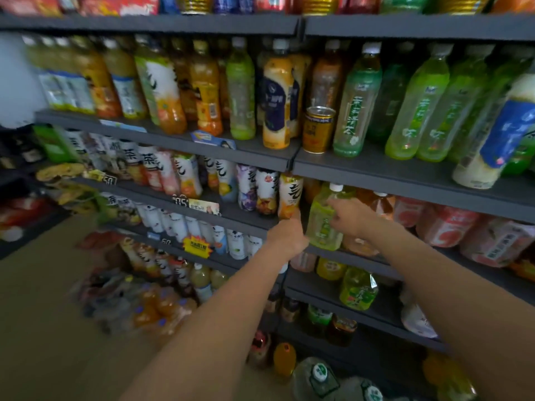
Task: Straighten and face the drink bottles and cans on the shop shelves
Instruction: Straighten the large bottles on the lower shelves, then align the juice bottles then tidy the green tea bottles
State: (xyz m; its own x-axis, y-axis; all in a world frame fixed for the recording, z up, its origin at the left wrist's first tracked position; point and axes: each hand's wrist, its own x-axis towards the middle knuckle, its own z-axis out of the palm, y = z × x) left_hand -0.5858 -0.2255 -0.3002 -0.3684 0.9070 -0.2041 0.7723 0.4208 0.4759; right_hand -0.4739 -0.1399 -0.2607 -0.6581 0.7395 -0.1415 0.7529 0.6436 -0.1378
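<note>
Head view – shelves: a dark shop shelf unit [362, 166] with several tiers of drink bottles, and one gold can [318, 129] standing at the front of the upper tier among tall tea bottles.
Task's thing: a pale green bottle [322, 218] with a white cap stands at the front edge of the middle tier, just right of the upright where two shelf bays meet; it looks tilted slightly left.
Right hand: the right hand [351, 217] has its fingers curled onto the bottle's upper body, just below the shoulder, gripping it.
Left hand: the left hand [286, 237] is curled at the shelf lip beside the bottle's base, under the orange-and-white bottle [290, 198]; whether it clamps that bottle's base or only the shelf edge, I cannot tell.
Step in hand, as I judge it: setting the green bottle upright and turning its label outward.
Doing it well: twist from the shoulder while the base stays on the shelf – slide, don't lift – and bring it flush with the front lip.
Risk: the neighbours stand close, so a wide swing could knock the orange-and-white one.
</note>
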